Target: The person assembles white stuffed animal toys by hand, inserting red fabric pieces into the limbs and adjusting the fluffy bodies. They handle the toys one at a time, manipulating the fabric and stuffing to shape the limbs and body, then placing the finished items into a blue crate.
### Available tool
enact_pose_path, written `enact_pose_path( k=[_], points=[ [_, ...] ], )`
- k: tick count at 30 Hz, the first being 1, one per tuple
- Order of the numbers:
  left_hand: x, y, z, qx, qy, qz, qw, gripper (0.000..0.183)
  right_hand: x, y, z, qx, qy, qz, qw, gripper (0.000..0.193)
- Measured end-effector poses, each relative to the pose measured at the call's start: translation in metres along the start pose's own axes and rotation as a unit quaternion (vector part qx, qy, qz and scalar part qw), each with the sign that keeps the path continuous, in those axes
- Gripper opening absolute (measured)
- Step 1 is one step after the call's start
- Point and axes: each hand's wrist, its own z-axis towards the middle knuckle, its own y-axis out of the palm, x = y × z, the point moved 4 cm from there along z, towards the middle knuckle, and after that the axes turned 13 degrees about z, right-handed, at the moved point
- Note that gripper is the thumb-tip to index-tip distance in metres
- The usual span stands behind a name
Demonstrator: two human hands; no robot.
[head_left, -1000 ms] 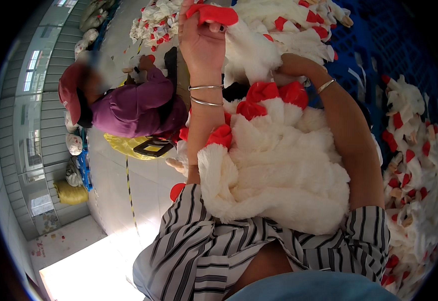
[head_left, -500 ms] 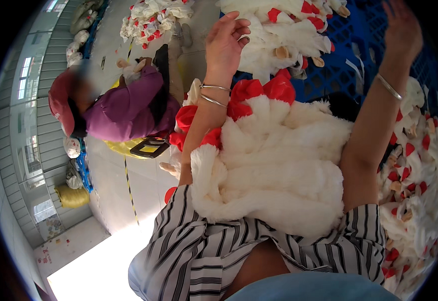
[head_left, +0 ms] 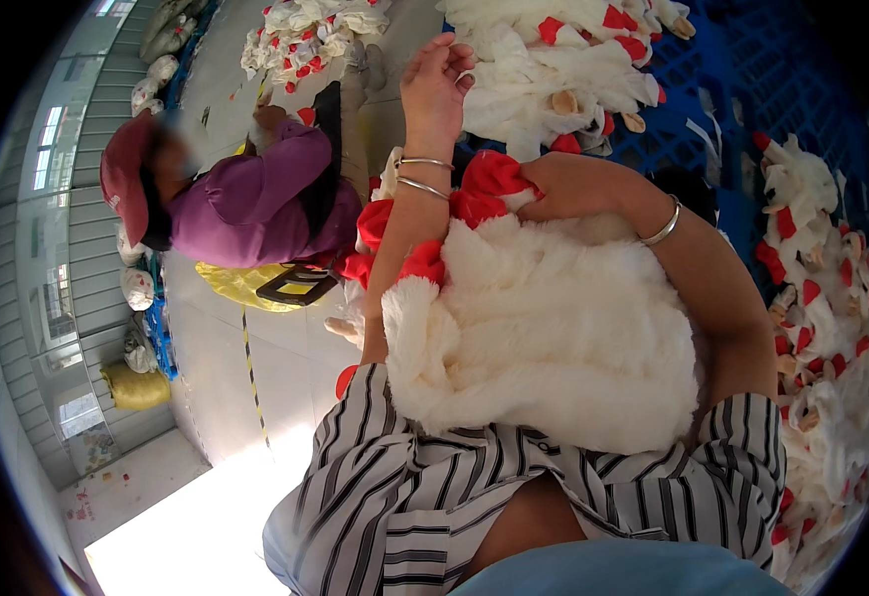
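A stack of white fluffy unstuffed plush skins [head_left: 553, 328] with red cloth ends lies across my lap, pressed between my forearms. My left hand [head_left: 436, 91] is raised beyond the stack, its fingers loosely curled and apart with nothing visible in them. The left forearm rests along the stack's left side, with red pieces [head_left: 377, 223] bunched around it. My right hand [head_left: 558, 185] bends in over the far edge and closes on a red end [head_left: 496, 181] of a plush skin. Its fingertips are partly hidden by the cloth.
White and red plush skins [head_left: 544, 84] lie on a blue plastic pallet [head_left: 708, 104] ahead. Another heap [head_left: 832, 397] spreads at the right. To the left sits a person in purple [head_left: 255, 204], with a further pile [head_left: 305, 40] beyond. Sacks [head_left: 136, 385] line the wall.
My right hand has come down from its raised place at the far right to the red end at the stack's far edge. My left hand has lowered slightly, its fingers more curled.
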Motion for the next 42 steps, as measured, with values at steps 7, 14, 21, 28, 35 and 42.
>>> enact_pose_path(
  k=[7,14,21,28,35,42],
  points=[
    [0.048,0.008,-0.017,-0.120,0.028,0.099,0.987,0.024,0.018,-0.073,-0.022,0.250,-0.082,0.079,0.962,0.035],
    [0.019,0.014,-0.021,-0.193,0.077,0.255,0.944,0.035,-0.019,-0.162,-0.056,0.471,-0.167,0.129,0.857,0.021],
    [-0.044,0.039,-0.035,-0.344,-0.154,0.221,0.899,0.045,-0.058,-0.159,-0.058,0.398,-0.215,0.211,0.867,0.019],
    [0.001,0.001,-0.016,-0.067,0.112,0.229,0.965,0.028,-0.041,-0.019,-0.070,0.128,-0.151,0.276,0.940,0.027],
    [0.039,0.003,-0.014,-0.026,0.071,0.093,0.993,0.030,-0.066,-0.012,-0.115,0.084,-0.189,0.249,0.946,0.022],
    [-0.064,0.027,-0.006,-0.221,-0.117,0.269,0.930,0.045,-0.010,-0.015,-0.224,0.421,-0.289,0.300,0.806,0.034]
  ],
)
